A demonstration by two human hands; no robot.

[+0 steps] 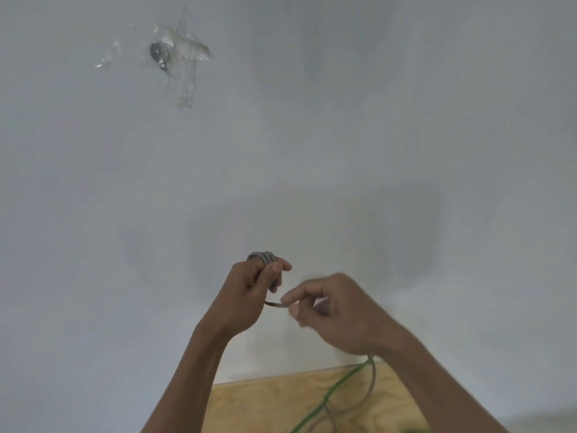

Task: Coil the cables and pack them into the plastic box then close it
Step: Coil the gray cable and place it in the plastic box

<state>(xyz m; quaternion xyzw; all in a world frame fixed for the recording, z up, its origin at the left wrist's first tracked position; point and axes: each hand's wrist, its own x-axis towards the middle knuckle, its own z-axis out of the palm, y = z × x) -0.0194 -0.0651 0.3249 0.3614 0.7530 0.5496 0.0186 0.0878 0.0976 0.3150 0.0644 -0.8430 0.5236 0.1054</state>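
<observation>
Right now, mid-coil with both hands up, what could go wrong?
The grey coil sits only on the left hand fingertips, so loops could slip off. The loose grey cable crosses the green cable on the wooden table, so pulling may snag it. The right hand is blurred, and the box is out of view.

Both bare forearms reach up and forward, close together. Left hand [249, 289] is curled into a loose fist, thumb on top; right hand [337, 310] pinches, fingertips blurred.
</observation>
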